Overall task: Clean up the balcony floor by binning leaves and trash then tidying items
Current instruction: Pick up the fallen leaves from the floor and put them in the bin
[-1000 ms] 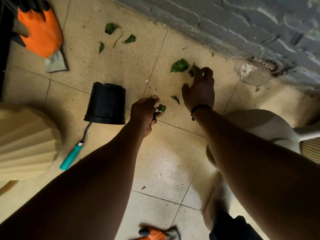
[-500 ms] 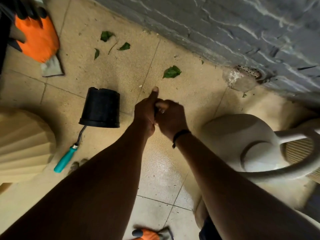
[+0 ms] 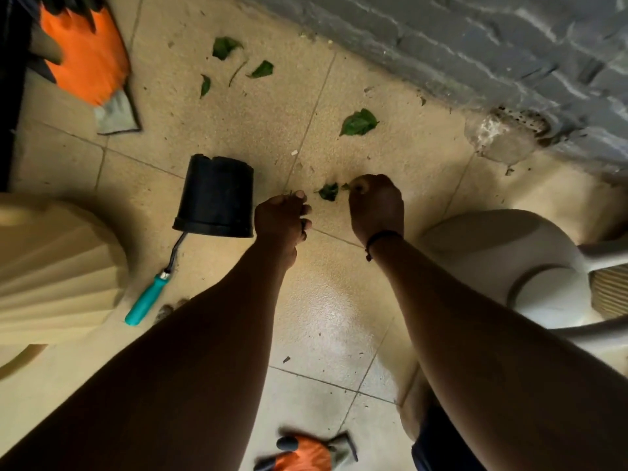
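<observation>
My left hand [image 3: 281, 215] hovers just right of the black pot, fingers curled, with a sliver of green leaf showing at its fingertips. My right hand [image 3: 377, 205] is low over the floor, its fingers curled and pinching the edge of a small leaf scrap [image 3: 346, 186]. Another small dark leaf [image 3: 329, 192] lies on the tile between the two hands. A larger green leaf [image 3: 359, 122] lies farther out near the wall. Several more leaves [image 3: 261, 69] are scattered at the far side of the beige tiled floor [image 3: 326, 317].
A black plastic pot [image 3: 217, 197] lies on its side over a teal-handled tool [image 3: 146, 300]. Orange gloves lie at top left [image 3: 85, 56] and bottom centre [image 3: 302, 457]. A white watering can [image 3: 509, 260] stands right, a cream ribbed planter [image 3: 51, 266] left, a grey wall [image 3: 475, 39] and drain [image 3: 520, 120] beyond.
The hands met in the middle half a second ago and have since parted. My right hand has moved right and down onto a small leaf scrap; my left stays curled.
</observation>
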